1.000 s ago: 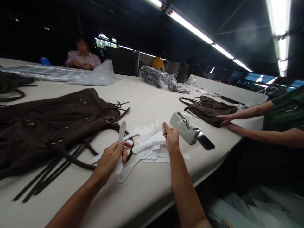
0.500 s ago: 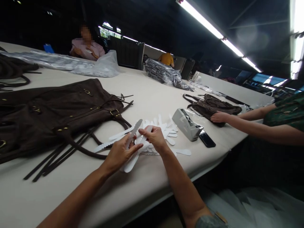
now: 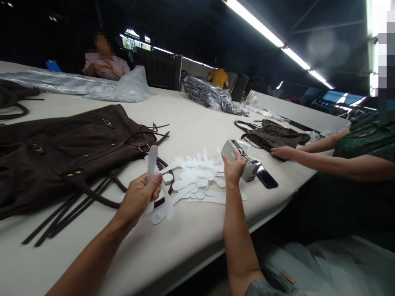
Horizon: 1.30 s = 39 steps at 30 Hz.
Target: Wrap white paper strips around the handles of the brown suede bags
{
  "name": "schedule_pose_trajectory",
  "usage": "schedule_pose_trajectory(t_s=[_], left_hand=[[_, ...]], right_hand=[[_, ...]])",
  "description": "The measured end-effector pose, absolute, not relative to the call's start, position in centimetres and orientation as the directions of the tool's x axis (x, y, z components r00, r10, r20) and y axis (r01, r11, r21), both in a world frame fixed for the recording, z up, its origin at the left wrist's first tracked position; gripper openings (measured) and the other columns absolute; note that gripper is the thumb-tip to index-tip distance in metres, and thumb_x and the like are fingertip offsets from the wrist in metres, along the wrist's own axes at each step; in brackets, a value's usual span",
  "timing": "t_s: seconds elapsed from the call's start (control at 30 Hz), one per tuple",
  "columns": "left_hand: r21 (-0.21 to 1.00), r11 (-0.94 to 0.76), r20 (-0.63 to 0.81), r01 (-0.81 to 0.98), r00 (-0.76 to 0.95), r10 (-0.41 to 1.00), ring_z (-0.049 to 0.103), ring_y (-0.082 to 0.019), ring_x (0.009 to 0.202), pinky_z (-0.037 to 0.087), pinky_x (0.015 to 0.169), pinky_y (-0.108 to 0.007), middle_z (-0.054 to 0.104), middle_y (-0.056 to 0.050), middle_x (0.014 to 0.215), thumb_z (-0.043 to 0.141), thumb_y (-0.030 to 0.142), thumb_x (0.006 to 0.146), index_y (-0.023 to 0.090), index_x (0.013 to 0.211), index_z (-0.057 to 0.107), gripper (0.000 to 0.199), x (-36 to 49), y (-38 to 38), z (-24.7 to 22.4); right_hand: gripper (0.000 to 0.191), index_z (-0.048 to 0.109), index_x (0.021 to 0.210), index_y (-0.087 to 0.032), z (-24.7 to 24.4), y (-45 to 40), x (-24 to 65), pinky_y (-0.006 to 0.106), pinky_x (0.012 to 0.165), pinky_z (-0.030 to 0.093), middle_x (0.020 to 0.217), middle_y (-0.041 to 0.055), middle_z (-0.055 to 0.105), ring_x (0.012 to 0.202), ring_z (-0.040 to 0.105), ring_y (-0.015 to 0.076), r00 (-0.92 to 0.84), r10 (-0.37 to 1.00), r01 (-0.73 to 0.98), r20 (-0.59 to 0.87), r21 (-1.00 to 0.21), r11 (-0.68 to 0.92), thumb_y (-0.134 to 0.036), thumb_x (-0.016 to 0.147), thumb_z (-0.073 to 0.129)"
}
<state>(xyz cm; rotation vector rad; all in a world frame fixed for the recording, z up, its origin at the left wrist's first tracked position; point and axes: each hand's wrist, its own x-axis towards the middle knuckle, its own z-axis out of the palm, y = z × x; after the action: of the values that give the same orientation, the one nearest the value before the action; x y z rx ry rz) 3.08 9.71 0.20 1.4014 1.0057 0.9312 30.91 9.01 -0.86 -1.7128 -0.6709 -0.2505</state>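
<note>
My left hand (image 3: 143, 191) pinches white strips (image 3: 152, 161) with scalloped edges, held upright over the handles of a dark brown bag (image 3: 89, 139). To its right, a loose pile of similar white strips (image 3: 200, 174) lies on the table. At the pile's right side, my right hand (image 3: 233, 165) has its fingers spread at the near side of a grey tape dispenser (image 3: 251, 170); whether they touch it is unclear. Nothing shows in that hand.
A black phone (image 3: 267, 177) lies beside the dispenser. At the right, a person's hands (image 3: 284, 152) rest on another brown bag (image 3: 265, 135). Plastic-wrapped goods (image 3: 205, 94) are farther back. Another person (image 3: 106, 65) sits across the white table (image 3: 173, 113).
My right hand has left the strips and moved right to the tape dispenser, its fingers opening. My left hand has shifted left with strips still in its grip.
</note>
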Motion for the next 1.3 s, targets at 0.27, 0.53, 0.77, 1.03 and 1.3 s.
schedule_pose_trajectory(t_s=[0.27,0.53,0.77,1.03,1.3], left_hand=[[0.918,-0.218,0.029,0.332,0.491,0.871,0.038,-0.011,0.046,0.028,0.048,-0.024,0.045,0.003,0.049,0.052,0.053,0.081,0.019,0.061,0.047,0.040,3.7,10.2,-2.3],[0.941,-0.181,-0.031,0.284,0.609,0.793,0.038,-0.011,0.040,0.030,0.044,-0.022,0.044,0.006,0.046,0.052,0.057,0.081,0.020,0.080,0.054,0.037,4.5,9.9,-2.0],[0.698,-0.165,0.158,0.697,0.074,0.985,0.065,-0.022,0.076,0.046,0.072,-0.030,0.068,-0.006,0.079,0.048,0.041,0.082,0.019,0.087,0.061,0.026,-1.3,13.9,-0.3],[0.513,-0.275,0.081,0.813,0.273,0.959,0.064,-0.028,0.094,0.043,0.081,-0.034,0.071,-0.011,0.098,0.049,0.040,0.083,0.019,0.096,0.065,0.029,-2.0,13.9,-0.6],[0.458,-0.413,-0.028,0.787,0.477,0.878,0.062,-0.027,0.096,0.046,0.081,-0.031,0.068,-0.010,0.102,0.067,0.054,0.070,0.018,0.095,0.066,0.044,-2.7,13.4,0.0]], right_hand=[[0.048,0.064,0.120,-0.021,-0.6,7.7,20.4,0.034,0.086,0.052,0.109,0.0072,0.067,0.100,0.063,0.0216,-0.105,0.957,0.035,0.270,-0.961,0.274,-0.048,0.080,0.067],[0.045,0.066,0.112,-0.019,-1.2,9.3,22.2,0.030,0.068,0.052,0.086,0.0055,0.071,0.066,0.065,0.0167,0.245,0.918,0.041,0.312,-0.949,0.311,-0.054,0.090,0.050],[0.063,0.052,0.133,-0.013,0.5,9.5,29.8,0.051,0.106,0.033,0.135,0.0205,0.051,0.127,0.044,0.0344,0.549,0.591,0.783,0.591,-0.611,-0.116,-0.031,0.077,0.073],[0.048,0.066,0.120,-0.023,-2.2,12.2,18.3,0.039,0.102,0.040,0.125,0.0102,0.062,0.119,0.055,0.0246,-0.408,0.804,0.620,0.433,-0.515,0.592,-0.033,0.075,0.079],[0.019,0.076,0.082,-0.025,-4.4,13.9,21.5,0.025,0.084,0.048,0.090,-0.0001,0.074,0.089,0.067,0.0148,-0.309,0.866,0.681,0.393,-0.545,0.490,-0.008,0.078,0.067]])
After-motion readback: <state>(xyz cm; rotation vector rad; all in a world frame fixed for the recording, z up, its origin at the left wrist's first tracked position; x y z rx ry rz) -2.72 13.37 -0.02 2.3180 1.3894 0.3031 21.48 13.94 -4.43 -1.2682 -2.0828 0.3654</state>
